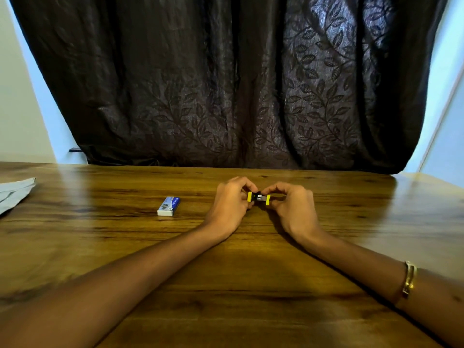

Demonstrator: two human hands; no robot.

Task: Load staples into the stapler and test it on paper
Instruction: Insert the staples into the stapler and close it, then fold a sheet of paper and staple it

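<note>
Hands meet over the wooden worktop (pixel 226 285): our left hand (pixel 229 207) and right hand (pixel 292 208) each grip an end of the small black-and-yellow stapler (pixel 259 197). We see the blue-and-white staple box (pixel 169 206) lying left of them, and grey paper (pixel 13 193) at the far-left edge.

Table (pixel 251 285): dark-grained wood, glossy. On it: small blue-and-white staple box (pixel 169 206), just left of the left hand (pixel 229 209); paper (pixel 15 194), far left edge.

2 bare, sleeveless forearms; a gold bracelet (pixel 409 278) circles the right forearm above the wrist.
</note>
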